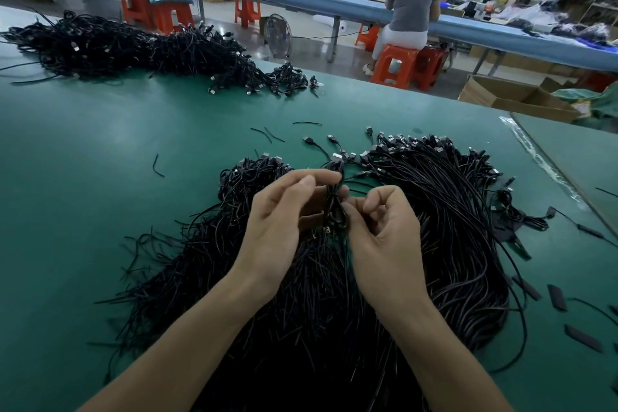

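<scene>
both hands meet just above the middle of the green counter (133, 160), over a big heap of black cables (434, 211) that spreads from the near edge up to a row of usb plugs at its far side. the left hand (277, 214) is partly closed, its thumb and curled fingers wrapped round the upper part of a small folded cable (335, 207), which stands roughly upright between the two hands. the right hand (384, 231) is curled too, its thumb and fingertips pinching the lower part of the same folded cable; whether it also holds a tie there is too small to tell. the folded cable is lifted a little clear of the heap, and one of its plugs shows just below the left hand's fingers. a few short black wire ties (267, 134) lie loose on the counter beyond the heap, and flat black strips (556, 298) lie scattered at the right. a second pile of bundled cables (133, 43) sits well apart at the far left of the counter. past the counter's edge a person in a grey top (414, 0) sits on an orange stool (394, 65) at a long blue bench, with an open cardboard box (515, 99) on the floor nearby.
</scene>
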### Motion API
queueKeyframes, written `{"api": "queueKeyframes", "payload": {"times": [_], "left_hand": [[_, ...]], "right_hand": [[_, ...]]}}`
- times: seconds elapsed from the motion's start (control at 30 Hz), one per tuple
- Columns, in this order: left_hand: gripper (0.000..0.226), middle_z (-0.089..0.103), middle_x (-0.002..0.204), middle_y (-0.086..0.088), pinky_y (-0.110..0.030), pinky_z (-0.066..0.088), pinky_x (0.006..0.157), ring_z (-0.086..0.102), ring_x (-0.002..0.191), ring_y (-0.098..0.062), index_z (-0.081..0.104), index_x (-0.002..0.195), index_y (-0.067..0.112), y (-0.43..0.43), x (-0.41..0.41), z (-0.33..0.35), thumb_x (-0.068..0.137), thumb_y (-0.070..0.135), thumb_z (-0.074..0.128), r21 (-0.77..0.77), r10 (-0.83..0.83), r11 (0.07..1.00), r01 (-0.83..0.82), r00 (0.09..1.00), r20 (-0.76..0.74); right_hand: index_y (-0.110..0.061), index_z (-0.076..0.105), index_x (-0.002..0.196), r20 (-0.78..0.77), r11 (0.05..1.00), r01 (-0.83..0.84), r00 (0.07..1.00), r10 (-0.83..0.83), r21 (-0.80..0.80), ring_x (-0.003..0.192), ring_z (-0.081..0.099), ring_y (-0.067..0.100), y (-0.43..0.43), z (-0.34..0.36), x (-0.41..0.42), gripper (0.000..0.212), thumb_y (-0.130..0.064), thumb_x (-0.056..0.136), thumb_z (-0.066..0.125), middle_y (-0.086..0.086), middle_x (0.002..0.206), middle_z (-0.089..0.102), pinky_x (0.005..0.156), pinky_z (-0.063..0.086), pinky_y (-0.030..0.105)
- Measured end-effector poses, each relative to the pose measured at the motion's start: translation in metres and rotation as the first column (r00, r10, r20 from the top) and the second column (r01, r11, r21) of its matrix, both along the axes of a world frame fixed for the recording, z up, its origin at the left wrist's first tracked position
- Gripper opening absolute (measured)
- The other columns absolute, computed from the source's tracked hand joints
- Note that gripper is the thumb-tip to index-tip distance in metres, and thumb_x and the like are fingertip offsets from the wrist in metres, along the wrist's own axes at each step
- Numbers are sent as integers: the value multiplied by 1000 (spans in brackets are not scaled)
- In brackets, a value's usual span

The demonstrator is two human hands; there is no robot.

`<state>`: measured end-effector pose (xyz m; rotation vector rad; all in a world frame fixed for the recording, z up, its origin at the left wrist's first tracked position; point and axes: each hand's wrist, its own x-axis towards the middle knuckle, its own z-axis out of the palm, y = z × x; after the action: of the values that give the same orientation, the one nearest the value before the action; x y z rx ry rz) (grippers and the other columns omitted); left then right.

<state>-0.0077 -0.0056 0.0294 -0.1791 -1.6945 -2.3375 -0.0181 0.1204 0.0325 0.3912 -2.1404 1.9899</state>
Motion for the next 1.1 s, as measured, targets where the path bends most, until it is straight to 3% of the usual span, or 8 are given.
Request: {"api": "queueKeyframes", "payload": {"times": [0.1,0.2,0.4,0.6,0.73,0.83,0.93,1.1], "left_hand": [[34,76,102,-11,-25,54,91,71,107,-22,55,124,14,0,2,-2,92,16,65,68,35,997,-33,999,-18],[43,74,113,-5,-20,52,91,68,112,-18,53,131,12,-5,4,-3,90,3,65,-24,-44,999,43,996,-83],[39,65,114,14,-26,39,102,56,116,-19,77,90,32,-5,11,-5,84,2,54,-416,57,896,-153,971,-233],[11,51,81,8,-14,38,69,50,75,-9,78,88,23,-5,14,-9,83,27,69,-569,182,770,-289,954,-238],[31,63,66,8,-18,43,56,54,60,-7,72,75,36,-3,15,-8,95,26,50,-516,124,841,-160,987,-104],[47,66,72,6,-15,47,70,58,70,-8,74,77,18,-5,12,-8,97,36,35,-337,18,942,0,998,53],[46,76,88,5,-20,52,73,68,82,-5,80,89,30,-5,8,-4,94,49,39,-67,-97,992,108,985,145],[27,73,94,-7,-24,53,82,65,88,-17,75,111,16,-13,6,-10,88,29,70,-201,-38,979,34,999,-15]], "right_hand": [[-16,42,80,47,997,-70,996,71,-40,60,45,6,-1,3,-3,29,-1,93,62,-14,62,54,54,42,19],[-16,40,79,97,987,-142,984,150,-80,68,55,7,5,6,-6,31,2,92,62,-11,66,61,66,51,20],[-16,38,80,45,992,-123,991,123,14,72,56,14,12,12,-12,36,11,90,59,2,74,61,73,53,38],[-23,40,78,-121,991,2,993,14,132,83,63,15,14,15,-7,36,-1,90,66,-1,83,65,78,56,42],[-26,39,76,-268,984,-7,962,54,175,79,62,10,12,15,-2,39,-2,91,65,-7,84,62,72,55,27],[-26,38,75,-313,968,-41,942,121,249,75,60,9,9,12,1,39,-1,90,65,-10,81,60,65,51,17],[-34,36,73,-286,953,-65,946,153,295,67,55,16,6,8,5,46,-4,90,67,-4,76,58,59,51,26],[-26,35,70,-150,971,-107,979,141,215,65,51,32,9,3,7,43,-9,91,69,-4,69,57,56,47,44]]}}
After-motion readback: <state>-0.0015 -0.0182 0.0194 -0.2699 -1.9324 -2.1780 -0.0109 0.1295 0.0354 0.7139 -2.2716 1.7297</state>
